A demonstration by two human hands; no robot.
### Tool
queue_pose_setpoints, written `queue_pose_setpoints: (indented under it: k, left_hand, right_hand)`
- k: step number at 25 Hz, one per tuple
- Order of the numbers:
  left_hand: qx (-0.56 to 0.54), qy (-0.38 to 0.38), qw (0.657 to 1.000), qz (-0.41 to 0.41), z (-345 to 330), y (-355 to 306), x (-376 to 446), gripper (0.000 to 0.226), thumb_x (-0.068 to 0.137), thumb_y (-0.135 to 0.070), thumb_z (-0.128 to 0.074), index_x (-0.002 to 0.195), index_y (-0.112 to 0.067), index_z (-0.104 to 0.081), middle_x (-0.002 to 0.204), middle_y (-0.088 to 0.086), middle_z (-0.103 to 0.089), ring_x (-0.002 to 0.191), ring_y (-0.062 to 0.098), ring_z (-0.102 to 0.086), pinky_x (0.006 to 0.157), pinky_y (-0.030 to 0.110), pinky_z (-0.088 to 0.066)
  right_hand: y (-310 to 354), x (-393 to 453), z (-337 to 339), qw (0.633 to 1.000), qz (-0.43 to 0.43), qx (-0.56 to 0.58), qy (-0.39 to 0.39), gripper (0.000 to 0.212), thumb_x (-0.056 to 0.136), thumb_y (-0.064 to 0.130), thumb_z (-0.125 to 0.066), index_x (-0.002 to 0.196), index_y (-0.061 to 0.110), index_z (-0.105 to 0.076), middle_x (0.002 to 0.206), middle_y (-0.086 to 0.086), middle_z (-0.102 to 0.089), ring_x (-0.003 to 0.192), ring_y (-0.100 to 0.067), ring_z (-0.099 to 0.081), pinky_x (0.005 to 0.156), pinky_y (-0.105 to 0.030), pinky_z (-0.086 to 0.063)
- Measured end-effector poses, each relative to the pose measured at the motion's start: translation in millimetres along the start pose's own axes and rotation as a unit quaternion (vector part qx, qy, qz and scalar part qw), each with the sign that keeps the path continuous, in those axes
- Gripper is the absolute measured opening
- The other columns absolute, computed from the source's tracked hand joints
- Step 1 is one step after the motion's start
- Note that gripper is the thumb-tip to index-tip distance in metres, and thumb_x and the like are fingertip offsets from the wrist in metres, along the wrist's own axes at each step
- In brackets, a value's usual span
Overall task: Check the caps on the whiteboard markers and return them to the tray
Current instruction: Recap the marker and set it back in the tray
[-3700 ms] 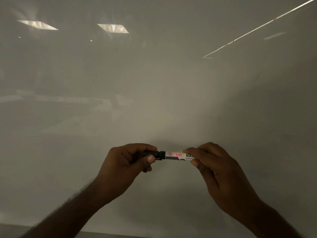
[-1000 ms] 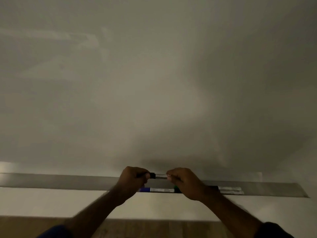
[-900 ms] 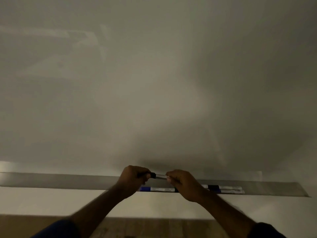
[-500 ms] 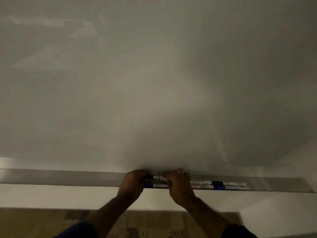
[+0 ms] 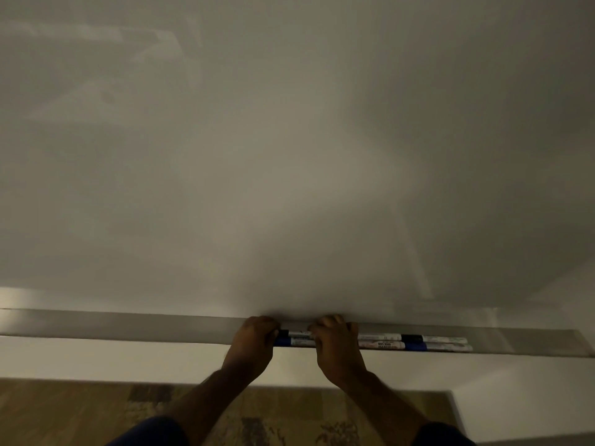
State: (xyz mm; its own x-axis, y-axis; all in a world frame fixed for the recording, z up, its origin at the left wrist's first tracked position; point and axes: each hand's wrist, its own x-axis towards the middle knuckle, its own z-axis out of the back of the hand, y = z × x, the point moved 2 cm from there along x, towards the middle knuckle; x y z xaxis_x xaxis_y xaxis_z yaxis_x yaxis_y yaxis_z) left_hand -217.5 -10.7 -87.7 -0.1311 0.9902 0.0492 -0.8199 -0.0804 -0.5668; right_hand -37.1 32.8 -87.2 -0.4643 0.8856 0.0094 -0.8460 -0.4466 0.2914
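The black-capped marker (image 5: pixel 297 333) lies lengthwise along the tray (image 5: pixel 128 326), its long axis running left to right, the black cap toward the left and the white barrel toward the right. It sits at the back of the tray against the whiteboard (image 5: pixel 289 156), with a blue-capped marker (image 5: pixel 294 341) just in front of it, parallel. Farther right, two more markers lie end to end with these: a black-banded one (image 5: pixel 415 338) behind, and a blue-banded one (image 5: pixel 418 346) in front.

A few seconds ago the same marker was held up in mid-air before the board, well above any tray; a second ago it hovered just over the tray. Now both hands have come down and the marker rests in the tray.

The left hand (image 5: pixel 254 341) is curled around the cap end, fingers closed in a narrow grip over it. The right hand (image 5: pixel 335 344) covers the barrel's right end, its fingers (image 5: pixel 328 321) folded down over the marker and reaching the tray's back edge. Both hands touch the marker; whether they also press on the blue-capped one I cannot tell.
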Motion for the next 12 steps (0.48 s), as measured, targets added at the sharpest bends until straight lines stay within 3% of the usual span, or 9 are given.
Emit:
queue_pose_setpoints:
  k: [4,9,12]
  left_hand:
    - [-0.003,-0.004,1.000,-0.010,1.7,2.0,-5.9,0.017,0.088,-0.015,-0.056,0.098,-0.022,-0.068,0.098,0.003,-0.073,0.089,0.021,-0.064,0.077,0.028,-0.047]
    - [-0.006,0.004,1.000,-0.006,-3.6,-3.2,-18.0,0.028,0.090,-0.016,-0.057,0.115,-0.027,-0.061,0.113,-0.001,-0.070,0.097,0.015,-0.065,0.081,0.017,-0.043]
    - [-0.011,0.000,1.000,-0.012,-6.0,-3.6,-19.4,0.033,0.091,-0.019,-0.056,0.123,-0.025,-0.057,0.124,-0.001,-0.065,0.106,0.017,-0.063,0.090,0.024,-0.047]
  right_hand:
    - [-1.8,-5.5,-0.5,1.000,0.014,-0.016,0.000,0.031,0.089,0.019,-0.048,0.117,0.026,-0.060,0.116,0.003,-0.061,0.114,-0.024,-0.047,0.090,-0.042,-0.033]
    - [-3.4,-10.8,2.6,1.000,0.022,-0.010,-0.006,0.031,0.089,0.020,-0.049,0.119,0.025,-0.057,0.117,0.004,-0.060,0.115,-0.024,-0.048,0.091,-0.042,-0.035]
    - [-5.5,-12.7,6.4,0.999,0.032,-0.005,-0.021,0.028,0.089,0.022,-0.052,0.117,0.026,-0.057,0.115,0.004,-0.060,0.113,-0.024,-0.050,0.089,-0.041,-0.038]
